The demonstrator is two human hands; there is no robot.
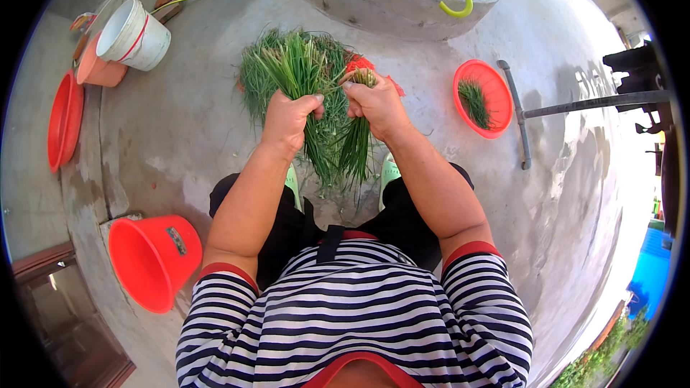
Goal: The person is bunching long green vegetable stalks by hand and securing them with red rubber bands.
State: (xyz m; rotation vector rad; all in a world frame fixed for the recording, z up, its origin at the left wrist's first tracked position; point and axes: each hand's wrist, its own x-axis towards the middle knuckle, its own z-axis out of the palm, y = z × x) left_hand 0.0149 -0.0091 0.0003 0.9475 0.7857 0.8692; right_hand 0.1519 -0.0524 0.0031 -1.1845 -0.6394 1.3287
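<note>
A thick bunch of long green stalks (295, 67), possibly garlic chives, is gripped in my left hand (288, 116), with the leaves hanging down below the fist. My right hand (377, 105) holds a smaller bunch of the same greens (356, 145), its cut pale ends poking up beside the thumb. Both fists are close together above a loose heap of greens (259, 73) on the ground. Part of an orange-red mesh (358, 62) shows at the heap's right side. The heap's middle is hidden behind my hands and bunches.
A red plastic basket (501, 102) with some greens sits at right, beside a grey pipe (520, 113). A red bucket (186, 248) is at lower left; a white bucket (148, 43) stands upper left. A concrete ledge (377, 8) bears a phone and a yellow-handled umbrella (463, 0).
</note>
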